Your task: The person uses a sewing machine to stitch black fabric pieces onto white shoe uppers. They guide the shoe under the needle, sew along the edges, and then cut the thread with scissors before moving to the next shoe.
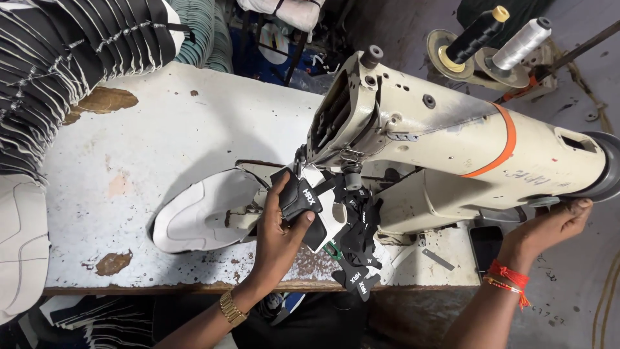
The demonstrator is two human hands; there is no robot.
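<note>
The left hand [278, 226] was clamped on a black tab [298, 197] just below the sewing machine [452, 139] needle, its length running toward it, while the right hand [549, 226] gripped the far handwheel [604, 168].

needle hidden behind sewing machine [452, 129] head, handwheel [604, 168] cut by right edge
</note>
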